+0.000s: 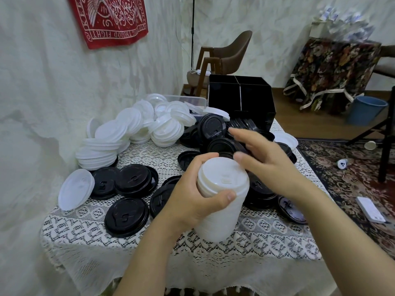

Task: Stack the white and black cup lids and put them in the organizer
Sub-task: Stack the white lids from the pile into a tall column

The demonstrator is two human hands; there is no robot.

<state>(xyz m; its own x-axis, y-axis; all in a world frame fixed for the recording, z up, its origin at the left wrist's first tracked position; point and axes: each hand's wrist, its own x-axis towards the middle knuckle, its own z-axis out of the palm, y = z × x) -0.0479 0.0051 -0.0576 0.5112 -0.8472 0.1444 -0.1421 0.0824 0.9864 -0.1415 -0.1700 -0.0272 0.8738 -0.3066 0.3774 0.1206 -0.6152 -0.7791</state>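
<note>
My left hand (pixel 193 194) grips a tall stack of white lids (pixel 220 199) above the table's near middle, thumb across its front. Just beyond the stack's top, my right hand (pixel 264 159) hovers with fingers extended and blurred, holding nothing. Loose black lids (pixel 127 216) lie scattered over the lace tablecloth (pixel 267 233). More white lids (pixel 128 133) are heaped at the far left. The black organizer (pixel 240 99), split into compartments, stands at the table's far edge. Whether anything sits inside it is hidden in the dark.
A clear plastic box (pixel 192 101) sits behind the white heap. A single white lid (pixel 75 189) leans at the table's left edge. A brown chair (pixel 226 56) stands behind the table. On the floor to the right are a blue bin (pixel 365 110) and a patterned rug (pixel 350 174).
</note>
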